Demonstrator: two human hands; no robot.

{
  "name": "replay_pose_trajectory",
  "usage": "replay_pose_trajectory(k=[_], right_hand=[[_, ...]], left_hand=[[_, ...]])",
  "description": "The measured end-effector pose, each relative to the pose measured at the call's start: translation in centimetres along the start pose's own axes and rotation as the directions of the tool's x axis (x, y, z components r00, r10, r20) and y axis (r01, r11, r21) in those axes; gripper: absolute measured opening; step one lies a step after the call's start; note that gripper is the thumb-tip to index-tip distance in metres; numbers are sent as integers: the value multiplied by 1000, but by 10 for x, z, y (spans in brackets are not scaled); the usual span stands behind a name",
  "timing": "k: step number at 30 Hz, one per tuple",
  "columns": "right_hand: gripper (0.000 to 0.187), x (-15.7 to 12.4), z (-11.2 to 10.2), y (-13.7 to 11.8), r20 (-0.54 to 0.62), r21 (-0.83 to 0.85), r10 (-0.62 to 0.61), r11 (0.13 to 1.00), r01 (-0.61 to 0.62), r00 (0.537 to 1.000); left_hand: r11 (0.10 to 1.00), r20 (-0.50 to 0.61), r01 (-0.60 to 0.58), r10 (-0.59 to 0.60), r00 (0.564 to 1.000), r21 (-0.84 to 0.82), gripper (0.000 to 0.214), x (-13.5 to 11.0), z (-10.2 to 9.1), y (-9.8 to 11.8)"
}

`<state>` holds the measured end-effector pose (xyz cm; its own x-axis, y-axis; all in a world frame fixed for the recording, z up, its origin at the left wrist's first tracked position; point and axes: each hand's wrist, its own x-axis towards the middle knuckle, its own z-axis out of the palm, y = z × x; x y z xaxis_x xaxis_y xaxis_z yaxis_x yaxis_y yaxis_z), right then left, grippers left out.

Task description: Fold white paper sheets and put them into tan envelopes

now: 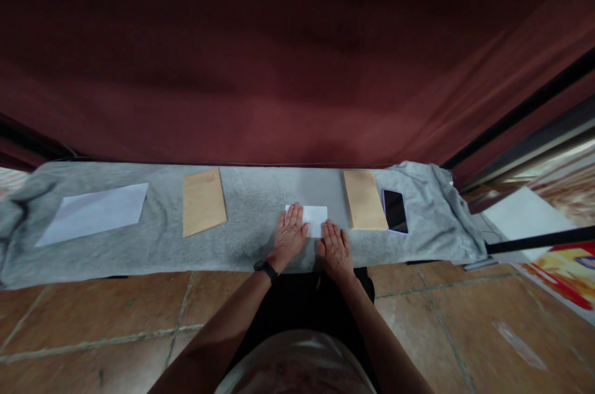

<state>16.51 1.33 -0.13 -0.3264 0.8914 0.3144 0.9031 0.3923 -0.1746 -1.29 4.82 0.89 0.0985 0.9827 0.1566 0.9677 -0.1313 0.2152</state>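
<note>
A small folded white paper (315, 217) lies on a grey cloth (251, 227) that covers a low table. My left hand (289, 236) lies flat with fingers stretched out over the paper's left part; a dark band sits on that wrist. My right hand (335, 249) rests flat at the paper's lower right edge, fingers together and extended. Neither hand grips anything. A brown envelope (365, 199) lies just right of the paper, another brown envelope (203, 201) to the left.
A white envelope (95, 211) lies at the cloth's far left. A dark phone (395, 210) sits beside the right brown envelope. A dark red curtain (279, 72) hangs behind the table. Tiled floor (116, 319) is below; a white board (525, 214) and colourful sheet lie at right.
</note>
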Motion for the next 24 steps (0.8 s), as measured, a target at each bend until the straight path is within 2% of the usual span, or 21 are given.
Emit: replay_pose_trajectory(k=[4, 9, 14, 18, 24], right_hand=[[50, 12, 2, -2, -6, 40, 12, 999, -11, 1000], [49, 37, 10, -9, 46, 77, -44, 996, 40, 998], [55, 45, 20, -7, 13, 26, 8, 1000, -8, 1000], [56, 45, 23, -5, -12, 14, 34, 999, -33, 999], [57, 46, 20, -10, -2, -14, 53, 999, -53, 999]], left_hand=[[1000, -16, 21, -21, 1000, 14, 60, -5, -3, -9], [1000, -25, 22, -22, 999, 8, 59, -5, -4, -7], [994, -60, 110, -111, 992, -23, 59, -5, -2, -11], [970, -93, 179, -196, 976, -164, 56, -6, 0, -14], [866, -73, 286, -344, 936, -410, 54, 7, -1, -23]])
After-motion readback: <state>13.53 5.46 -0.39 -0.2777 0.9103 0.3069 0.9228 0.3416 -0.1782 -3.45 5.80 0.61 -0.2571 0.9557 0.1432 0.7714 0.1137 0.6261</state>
